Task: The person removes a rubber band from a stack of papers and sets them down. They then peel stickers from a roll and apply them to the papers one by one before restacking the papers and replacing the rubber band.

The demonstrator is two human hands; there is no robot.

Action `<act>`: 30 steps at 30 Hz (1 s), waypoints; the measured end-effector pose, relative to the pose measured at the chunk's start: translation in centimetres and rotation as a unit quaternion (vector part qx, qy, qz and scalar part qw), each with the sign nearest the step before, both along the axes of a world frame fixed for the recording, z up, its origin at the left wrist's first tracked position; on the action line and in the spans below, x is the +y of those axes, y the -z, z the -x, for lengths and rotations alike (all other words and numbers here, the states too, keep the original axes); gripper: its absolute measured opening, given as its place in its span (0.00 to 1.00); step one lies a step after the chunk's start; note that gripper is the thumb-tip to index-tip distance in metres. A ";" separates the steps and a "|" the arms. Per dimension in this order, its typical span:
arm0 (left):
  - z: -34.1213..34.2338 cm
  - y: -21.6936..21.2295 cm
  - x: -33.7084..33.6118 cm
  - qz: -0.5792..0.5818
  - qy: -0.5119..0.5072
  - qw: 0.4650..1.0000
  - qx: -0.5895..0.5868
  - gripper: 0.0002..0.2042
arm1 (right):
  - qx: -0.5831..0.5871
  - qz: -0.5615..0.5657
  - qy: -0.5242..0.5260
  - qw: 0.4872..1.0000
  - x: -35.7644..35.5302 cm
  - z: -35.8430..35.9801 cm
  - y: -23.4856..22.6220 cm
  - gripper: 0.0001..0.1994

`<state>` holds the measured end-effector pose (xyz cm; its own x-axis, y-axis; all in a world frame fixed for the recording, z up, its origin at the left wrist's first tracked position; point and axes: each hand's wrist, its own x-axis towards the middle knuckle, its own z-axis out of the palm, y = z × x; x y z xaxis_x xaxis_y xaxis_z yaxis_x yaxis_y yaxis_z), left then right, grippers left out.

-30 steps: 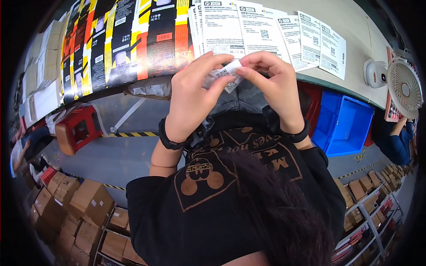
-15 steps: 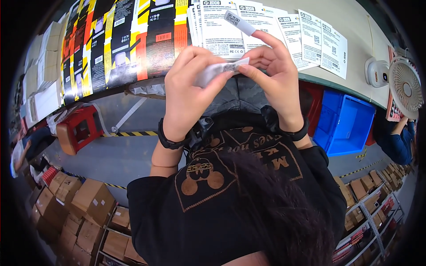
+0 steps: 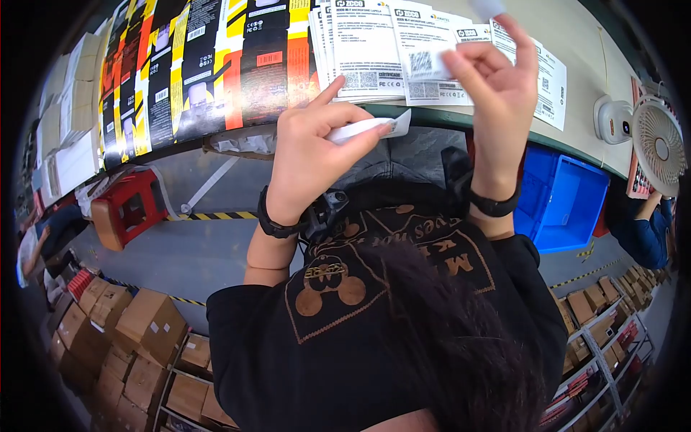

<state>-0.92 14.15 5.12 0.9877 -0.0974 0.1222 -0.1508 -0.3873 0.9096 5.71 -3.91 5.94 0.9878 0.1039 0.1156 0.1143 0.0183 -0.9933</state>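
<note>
My left hand [image 3: 313, 155] is raised in front of the table edge and pinches a small flat white packet [image 3: 368, 128] between thumb and fingers. My right hand [image 3: 497, 83] is lifted higher and to the right, apart from the left. Its fingertips pinch a small white tab [image 3: 489, 7] at the top edge of the view, mostly cut off. Both wrists carry black bands. Behind the hands, white printed sheets [image 3: 374, 50] lie fanned on the table beside a row of flat black, yellow and orange package cards [image 3: 209, 65].
A blue bin [image 3: 568, 201] stands under the table at the right, a red stool [image 3: 129, 209] at the left. A white fan [image 3: 658, 144] sits at the table's right end near another person's sleeve [image 3: 648, 234]. Cardboard boxes [image 3: 144, 324] fill the lower left.
The hands were together on the white packet. Now my right hand has pulled up and to the right with a small white tab, while my left hand keeps the packet.
</note>
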 end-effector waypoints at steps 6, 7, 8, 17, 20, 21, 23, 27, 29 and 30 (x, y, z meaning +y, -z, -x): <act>-0.5 1.9 -0.3 -0.127 0.092 0.983 -0.099 0.06 | -0.118 0.136 -0.058 0.982 3.0 -1.3 2.9 0.41; -0.4 2.5 -0.3 -0.145 0.105 0.979 -0.095 0.07 | -0.243 0.206 -0.015 0.948 3.6 -1.5 4.7 0.42; -0.5 2.7 -0.3 -0.163 0.119 0.975 -0.092 0.07 | -0.362 0.272 0.028 0.891 3.8 -1.7 5.7 0.42; 0.0 3.1 -0.4 -0.154 0.101 0.979 -0.090 0.07 | -0.091 0.210 0.069 0.971 3.6 -1.1 1.3 0.36; -0.1 3.1 -0.4 -0.163 0.108 0.977 -0.087 0.07 | 0.068 0.021 -0.007 0.997 3.3 -2.1 3.3 0.32; -0.1 3.2 -0.4 -0.162 0.108 0.977 -0.085 0.07 | 0.069 0.022 -0.007 0.997 3.4 -2.6 4.5 0.32; -0.2 3.1 -0.5 -0.153 0.108 0.978 -0.088 0.07 | -0.095 -0.201 -0.096 0.970 3.6 -3.7 7.4 0.30; -0.1 3.2 -0.5 -0.152 0.104 0.979 -0.084 0.07 | -0.163 -0.302 -0.129 0.930 4.0 -3.7 7.9 0.29; -0.1 3.3 -0.5 -0.153 0.103 0.979 -0.082 0.07 | -0.157 -0.300 -0.124 0.933 4.3 -3.3 7.0 0.29; 0.0 3.4 -0.4 -0.153 0.100 0.980 -0.079 0.07 | -0.076 -0.185 -0.076 0.977 4.5 -2.8 5.7 0.29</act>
<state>-0.90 13.71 1.76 0.9158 -0.3440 0.2073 -0.3819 -0.5865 0.7142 8.50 0.57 0.29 0.9331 0.1712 0.3164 0.2276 0.4002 -0.8877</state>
